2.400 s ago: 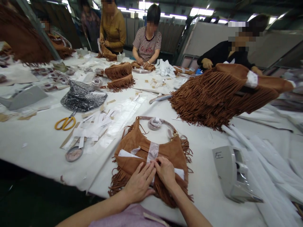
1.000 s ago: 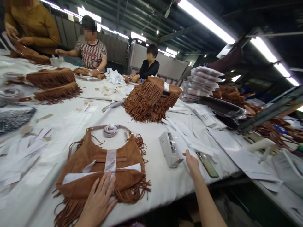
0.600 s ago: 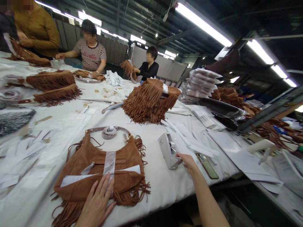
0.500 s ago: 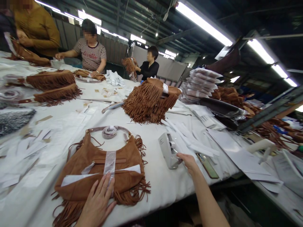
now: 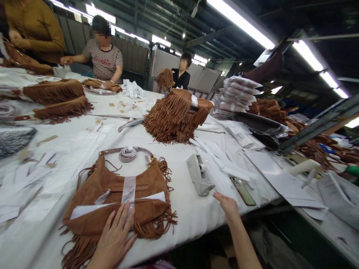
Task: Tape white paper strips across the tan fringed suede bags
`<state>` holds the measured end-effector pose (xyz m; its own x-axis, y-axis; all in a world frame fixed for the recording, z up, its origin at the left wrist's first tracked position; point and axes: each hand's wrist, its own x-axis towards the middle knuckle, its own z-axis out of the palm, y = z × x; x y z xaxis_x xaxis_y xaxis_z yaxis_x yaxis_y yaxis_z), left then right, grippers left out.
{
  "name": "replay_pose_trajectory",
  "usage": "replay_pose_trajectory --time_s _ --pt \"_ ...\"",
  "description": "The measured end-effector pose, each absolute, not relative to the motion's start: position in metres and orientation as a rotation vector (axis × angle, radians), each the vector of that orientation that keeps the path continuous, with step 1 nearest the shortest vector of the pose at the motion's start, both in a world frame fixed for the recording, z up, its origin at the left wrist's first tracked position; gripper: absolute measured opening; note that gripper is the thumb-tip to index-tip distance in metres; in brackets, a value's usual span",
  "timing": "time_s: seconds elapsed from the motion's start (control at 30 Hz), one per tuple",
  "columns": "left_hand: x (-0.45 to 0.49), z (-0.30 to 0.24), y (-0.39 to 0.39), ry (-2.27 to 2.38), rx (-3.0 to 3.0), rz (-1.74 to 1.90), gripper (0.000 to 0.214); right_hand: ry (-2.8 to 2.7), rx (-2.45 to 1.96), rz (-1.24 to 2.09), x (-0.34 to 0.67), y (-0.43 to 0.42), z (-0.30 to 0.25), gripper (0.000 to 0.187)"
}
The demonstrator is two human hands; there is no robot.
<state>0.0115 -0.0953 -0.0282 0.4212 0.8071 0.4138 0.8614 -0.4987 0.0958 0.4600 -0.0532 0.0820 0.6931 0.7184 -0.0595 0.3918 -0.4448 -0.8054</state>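
Observation:
A brown suede handbag (image 5: 92,190) with fringes lies flat before me, its strap and a wrapped coil at the top. A pale wrapping band (image 5: 129,188) runs down its middle, and white paper (image 5: 89,211) shows at its opening. My left hand (image 5: 119,228) rests flat on the lower part of the bag, fingers spread over the band's lower end. To the right stands a grey tape dispenser (image 5: 198,175). My right hand (image 5: 227,205) is just off its front end, fingertips pinched together on what looks like a strip of clear tape, barely visible.
A pile of fringed brown bags (image 5: 174,116) stands beyond the dispenser. White paper strips (image 5: 221,164) and a phone (image 5: 242,190) lie right of it. Wrapped packs (image 5: 238,93) are stacked behind. Several people work across the table, one in a striped shirt (image 5: 103,63).
My right hand has drawn slightly away from the dispenser's front end, toward me and to the right. My left hand stays on the bag. The view has shifted a little.

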Motion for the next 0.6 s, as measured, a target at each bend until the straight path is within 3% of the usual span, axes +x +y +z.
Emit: replay_pose_trajectory --time_s 0.23,0.43,0.6 --pt "0.011 -0.03 -0.093 -1.526 -2.538 -0.64 0.067 -0.885 -2.284 0.507 0.453 -0.043 0.074 0.039" --pt "0.011 -0.011 -0.093 -1.615 -2.581 -0.459 0.07 -0.934 -2.571 0.459 0.462 -0.046 0.084 0.026" --pt "0.01 -0.005 -0.089 -1.709 -2.628 -0.384 0.073 -1.281 -2.479 0.369 0.423 -0.035 0.097 0.041"
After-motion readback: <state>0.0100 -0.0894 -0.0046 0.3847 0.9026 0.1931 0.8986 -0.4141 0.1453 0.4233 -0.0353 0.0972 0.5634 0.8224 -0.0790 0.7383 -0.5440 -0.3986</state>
